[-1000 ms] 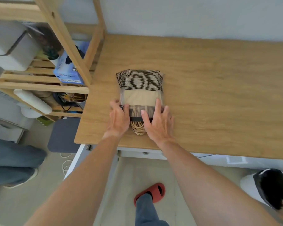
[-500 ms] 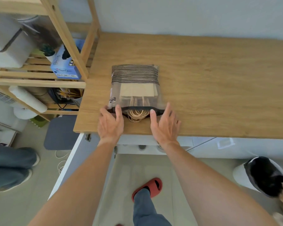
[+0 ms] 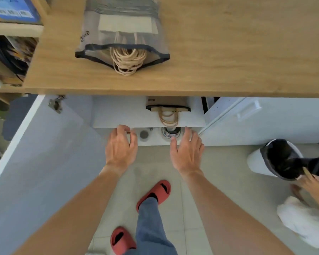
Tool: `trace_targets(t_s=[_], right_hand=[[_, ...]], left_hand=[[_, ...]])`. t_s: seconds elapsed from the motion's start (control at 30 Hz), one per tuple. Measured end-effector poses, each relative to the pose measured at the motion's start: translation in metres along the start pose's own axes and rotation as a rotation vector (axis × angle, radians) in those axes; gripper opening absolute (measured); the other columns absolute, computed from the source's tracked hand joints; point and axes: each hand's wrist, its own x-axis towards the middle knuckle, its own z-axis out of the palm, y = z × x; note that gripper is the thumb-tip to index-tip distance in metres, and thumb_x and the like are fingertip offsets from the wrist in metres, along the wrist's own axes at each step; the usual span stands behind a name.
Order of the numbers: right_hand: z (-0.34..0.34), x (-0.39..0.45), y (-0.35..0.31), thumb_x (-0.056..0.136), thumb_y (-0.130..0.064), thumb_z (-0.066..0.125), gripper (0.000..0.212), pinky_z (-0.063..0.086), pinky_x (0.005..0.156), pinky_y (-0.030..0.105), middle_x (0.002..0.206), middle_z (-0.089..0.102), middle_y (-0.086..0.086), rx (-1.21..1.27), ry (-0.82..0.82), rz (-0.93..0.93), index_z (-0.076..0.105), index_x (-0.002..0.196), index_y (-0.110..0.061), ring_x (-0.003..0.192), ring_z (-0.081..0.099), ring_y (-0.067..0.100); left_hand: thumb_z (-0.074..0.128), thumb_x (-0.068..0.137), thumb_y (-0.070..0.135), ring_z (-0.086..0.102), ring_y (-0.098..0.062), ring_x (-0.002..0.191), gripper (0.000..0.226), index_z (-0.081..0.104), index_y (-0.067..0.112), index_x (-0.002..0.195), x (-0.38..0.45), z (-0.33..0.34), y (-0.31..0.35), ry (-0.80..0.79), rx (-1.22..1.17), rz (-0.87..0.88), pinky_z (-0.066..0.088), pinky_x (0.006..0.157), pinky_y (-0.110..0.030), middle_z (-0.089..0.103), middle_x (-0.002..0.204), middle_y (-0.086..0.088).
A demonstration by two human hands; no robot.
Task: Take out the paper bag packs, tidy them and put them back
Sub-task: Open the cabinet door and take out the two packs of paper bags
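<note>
One paper bag pack (image 3: 122, 35) in a clear sleeve with a dark rim lies on the wooden tabletop (image 3: 228, 52), its rope handles spilling toward the front edge. A second paper bag pack (image 3: 167, 105) sits on a white shelf (image 3: 118, 115) inside the open cabinet below, handles hanging over the shelf's front. My left hand (image 3: 121, 146) and my right hand (image 3: 186, 150) hover just in front of that shelf, fingers apart, holding nothing. Neither hand touches a pack.
The cabinet's white door (image 3: 35, 153) stands open at left, another door (image 3: 247, 116) at right. A wooden rack (image 3: 13, 28) with a blue box stands at left. At right, another person's hand (image 3: 309, 183) is at a white bin (image 3: 276, 159). My red slippers (image 3: 155, 194) are on the tiled floor.
Both hands left the pack on the tabletop and dropped below the table edge to the cabinet shelf. The view tilted down, showing the open cabinet and a second pack.
</note>
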Motion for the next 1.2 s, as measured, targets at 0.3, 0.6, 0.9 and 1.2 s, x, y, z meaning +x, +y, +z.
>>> trace_targets(t_s=[0.3,0.6,0.9,1.2], right_hand=[[0.106,0.122,0.060,0.100,-0.047,0.040,0.064,0.026,0.108,0.048,0.150,0.032,0.020,-0.048,0.004,-0.017,0.027,0.152,-0.011,0.133,0.036,0.038],[0.161,0.260,0.037,0.092,-0.061,0.049,0.077,0.033,0.102,0.045,0.139,0.044,0.021,0.218,0.069,0.094,0.028,0.150,-0.014,0.125,0.042,0.036],[0.134,0.192,0.042,0.082,-0.060,0.065,0.080,0.046,0.099,0.045,0.129,0.045,0.012,0.456,-0.189,0.343,0.037,0.137,-0.009,0.116,0.052,0.034],[0.026,0.010,0.015,0.091,-0.061,0.052,0.071,0.049,0.094,0.039,0.129,0.058,0.011,0.459,-0.109,0.316,0.039,0.143,-0.012,0.115,0.058,0.032]], left_hand=[[0.038,0.101,0.040,0.049,-0.032,0.118,0.042,0.043,0.012,0.131,0.104,0.130,-0.013,-0.039,-0.004,-0.043,0.038,0.099,-0.042,0.052,0.127,-0.014],[0.039,0.101,0.027,0.054,-0.030,0.106,0.038,0.044,0.001,0.128,0.232,0.207,0.017,0.000,-0.199,-0.025,0.042,0.079,-0.030,0.053,0.117,-0.018],[0.031,0.103,0.039,0.056,-0.036,0.099,0.036,0.039,0.010,0.123,0.175,0.173,0.002,-0.277,0.017,-0.146,0.048,0.084,-0.044,0.057,0.117,-0.017],[0.032,0.104,0.032,0.056,-0.042,0.112,0.042,0.034,0.014,0.142,0.020,0.050,0.027,-0.213,0.038,-0.088,0.041,0.090,-0.043,0.062,0.116,-0.023]])
